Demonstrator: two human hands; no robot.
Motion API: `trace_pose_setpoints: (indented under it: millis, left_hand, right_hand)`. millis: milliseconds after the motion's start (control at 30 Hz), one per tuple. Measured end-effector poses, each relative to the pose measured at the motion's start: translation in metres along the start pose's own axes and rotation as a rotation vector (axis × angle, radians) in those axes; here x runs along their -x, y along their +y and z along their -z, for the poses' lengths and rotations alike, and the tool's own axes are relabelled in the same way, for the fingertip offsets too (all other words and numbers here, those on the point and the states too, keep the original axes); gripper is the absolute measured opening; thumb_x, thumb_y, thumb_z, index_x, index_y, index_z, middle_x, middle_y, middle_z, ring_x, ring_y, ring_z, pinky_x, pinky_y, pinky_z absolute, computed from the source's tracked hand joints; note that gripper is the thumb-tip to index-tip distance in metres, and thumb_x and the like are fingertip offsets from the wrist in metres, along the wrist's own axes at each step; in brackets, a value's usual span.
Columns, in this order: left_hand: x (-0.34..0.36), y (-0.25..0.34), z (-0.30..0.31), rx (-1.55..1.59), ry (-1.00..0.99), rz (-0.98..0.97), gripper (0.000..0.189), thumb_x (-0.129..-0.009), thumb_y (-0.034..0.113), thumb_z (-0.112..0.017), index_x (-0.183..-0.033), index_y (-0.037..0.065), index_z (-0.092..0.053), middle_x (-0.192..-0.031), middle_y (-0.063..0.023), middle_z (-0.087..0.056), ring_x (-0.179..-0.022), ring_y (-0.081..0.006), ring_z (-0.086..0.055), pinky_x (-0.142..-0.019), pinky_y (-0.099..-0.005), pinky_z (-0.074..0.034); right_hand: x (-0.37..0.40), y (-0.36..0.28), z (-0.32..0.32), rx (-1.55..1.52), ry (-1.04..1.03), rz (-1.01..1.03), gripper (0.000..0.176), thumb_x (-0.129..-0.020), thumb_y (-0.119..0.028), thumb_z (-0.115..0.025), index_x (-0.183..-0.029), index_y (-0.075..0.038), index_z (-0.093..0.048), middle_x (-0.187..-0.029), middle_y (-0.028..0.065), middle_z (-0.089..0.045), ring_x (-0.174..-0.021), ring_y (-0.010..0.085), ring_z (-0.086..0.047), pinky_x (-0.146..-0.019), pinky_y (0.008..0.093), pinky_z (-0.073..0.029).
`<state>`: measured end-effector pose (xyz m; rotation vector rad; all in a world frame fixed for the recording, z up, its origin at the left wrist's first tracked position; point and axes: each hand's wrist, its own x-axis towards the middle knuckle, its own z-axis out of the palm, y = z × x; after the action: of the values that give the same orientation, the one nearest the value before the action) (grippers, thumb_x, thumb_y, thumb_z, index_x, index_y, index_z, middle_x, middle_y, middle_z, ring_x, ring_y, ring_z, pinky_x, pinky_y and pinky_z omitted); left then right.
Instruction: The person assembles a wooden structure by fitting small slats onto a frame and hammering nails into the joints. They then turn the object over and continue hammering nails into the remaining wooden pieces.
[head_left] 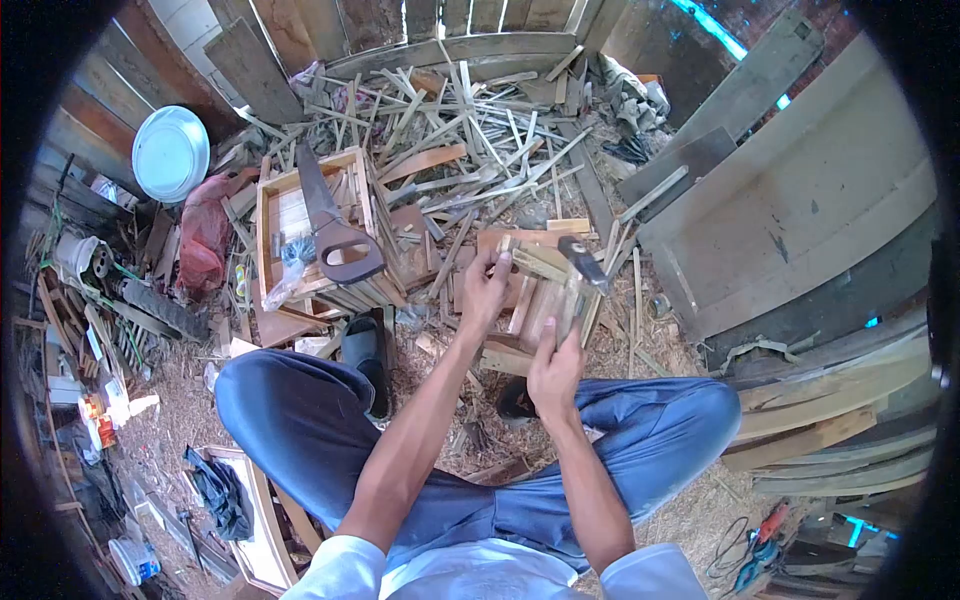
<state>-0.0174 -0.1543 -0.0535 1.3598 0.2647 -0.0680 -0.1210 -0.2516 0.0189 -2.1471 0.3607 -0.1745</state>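
Between my knees sits a small wooden frame or box (pixel 545 305) made of strips and boards. My left hand (pixel 485 293) is closed at its far left corner, with thumb and fingers on a short wooden strip (pixel 538 264). My right hand (pixel 556 372) is wrapped round the handle of a hammer (pixel 585 262), just right of the box. The dark hammer head is raised over the box's far right corner. Any nail under my left fingers is too small to make out.
Left of my hands, a handsaw (pixel 325 215) lies across a wooden crate (pixel 265 235). Wood offcuts (pixel 470 130) are heaped ahead. A large board (pixel 790 200) leans at the right. A power tool (pixel 762 555) with a cord lies at lower right. Sawdust covers the floor.
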Motion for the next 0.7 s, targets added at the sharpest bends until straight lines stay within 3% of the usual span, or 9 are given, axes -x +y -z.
trace_pose_setpoints:
  millis: [33, 67, 300, 333, 367, 433, 500, 567, 700]
  left_hand:
    - [-0.002, -0.004, 0.000, 0.038, -0.013, -0.014, 0.027, -0.099, 0.027, -0.056, -0.081, 0.008, -0.050, -0.069, 0.0012, -0.052, -0.053, -0.0067, -0.044, -0.045, -0.0230, -0.035]
    - [-0.005, -0.006, 0.003, 0.039, -0.017, -0.021, 0.027, -0.099, 0.027, -0.056, -0.081, 0.008, -0.050, -0.069, 0.0012, -0.052, -0.053, -0.0067, -0.044, -0.045, -0.0230, -0.035]
    - [0.002, 0.003, 0.003, -0.043, -0.030, 0.077, 0.024, -0.098, 0.028, -0.058, -0.087, 0.006, -0.055, -0.068, 0.0027, -0.049, -0.056, -0.0071, -0.045, -0.047, -0.0250, -0.036]
    - [0.000, -0.001, 0.003, -0.107, -0.006, -0.040, 0.024, -0.098, 0.028, -0.058, -0.087, 0.006, -0.055, -0.067, 0.0026, -0.050, -0.055, -0.0073, -0.045, -0.047, -0.0252, -0.036]
    - [-0.003, -0.003, 0.002, -0.168, 0.016, -0.164, 0.024, -0.098, 0.028, -0.057, -0.086, 0.007, -0.056, -0.066, 0.0025, -0.050, -0.055, -0.0075, -0.045, -0.047, -0.0255, -0.037]
    - [-0.002, 0.009, 0.005, -0.103, 0.020, -0.040, 0.025, -0.098, 0.029, -0.057, -0.085, 0.007, -0.055, -0.065, 0.0018, -0.049, -0.054, -0.0080, -0.045, -0.047, -0.0259, -0.037]
    - [0.002, 0.010, 0.005, -0.087, -0.014, 0.039, 0.026, -0.098, 0.029, -0.057, -0.083, 0.007, -0.055, -0.064, 0.0016, -0.048, -0.053, -0.0084, -0.045, -0.047, -0.0258, -0.037]
    - [0.004, 0.009, 0.002, -0.098, -0.003, -0.017, 0.026, -0.098, 0.028, -0.057, -0.082, 0.008, -0.053, -0.064, 0.0015, -0.046, -0.053, -0.0084, -0.045, -0.047, -0.0257, -0.037]
    - [-0.003, 0.003, 0.003, -0.117, 0.024, -0.121, 0.025, -0.098, 0.025, -0.056, -0.081, 0.008, -0.050, -0.065, 0.0020, -0.045, -0.053, -0.0075, -0.043, -0.046, -0.0249, -0.035]
  right_hand:
    - [-0.002, 0.000, 0.000, -0.056, -0.035, -0.042, 0.031, -0.100, -0.024, -0.047, -0.109, 0.005, -0.053, -0.075, 0.0318, -0.060, -0.075, 0.0500, -0.061, -0.065, 0.0530, -0.045]
    - [-0.013, -0.002, 0.000, 0.173, -0.255, -0.173, 0.031, -0.101, -0.023, -0.046, -0.110, 0.005, -0.052, -0.078, 0.0309, -0.060, -0.076, 0.0498, -0.061, -0.065, 0.0513, -0.045]
    - [0.002, -0.009, 0.005, -0.070, 0.005, -0.094, 0.032, -0.101, -0.022, -0.045, -0.114, 0.006, -0.052, -0.087, 0.0326, -0.063, -0.085, 0.0511, -0.061, -0.071, 0.0514, -0.048]
    - [0.002, -0.003, 0.004, -0.068, 0.011, -0.096, 0.032, -0.101, -0.022, -0.045, -0.114, 0.006, -0.052, -0.087, 0.0326, -0.063, -0.085, 0.0511, -0.061, -0.071, 0.0514, -0.048]
    - [-0.003, 0.011, -0.002, 0.011, -0.013, -0.034, 0.030, -0.100, -0.021, -0.047, -0.113, 0.005, -0.052, -0.080, 0.0317, -0.061, -0.078, 0.0501, -0.061, -0.065, 0.0513, -0.046]
    - [-0.012, 0.009, -0.009, 0.165, -0.065, 0.093, 0.027, -0.098, -0.019, -0.051, -0.110, 0.005, -0.051, -0.064, 0.0298, -0.058, -0.063, 0.0482, -0.061, -0.053, 0.0510, -0.043]
    - [-0.005, 0.000, -0.002, 0.136, -0.087, 0.017, 0.029, -0.098, -0.020, -0.051, -0.108, 0.007, -0.051, -0.066, 0.0309, -0.059, -0.065, 0.0491, -0.061, -0.054, 0.0520, -0.044]
    - [-0.002, -0.007, 0.004, -0.102, 0.065, 0.011, 0.031, -0.098, -0.022, -0.050, -0.107, 0.008, -0.050, -0.069, 0.0326, -0.059, -0.070, 0.0504, -0.062, -0.058, 0.0555, -0.044]
    - [-0.015, 0.013, -0.011, 0.212, -0.118, 0.032, 0.033, -0.098, -0.022, -0.051, -0.108, 0.009, -0.051, -0.067, 0.0311, -0.059, -0.068, 0.0476, -0.063, -0.058, 0.0514, -0.046]
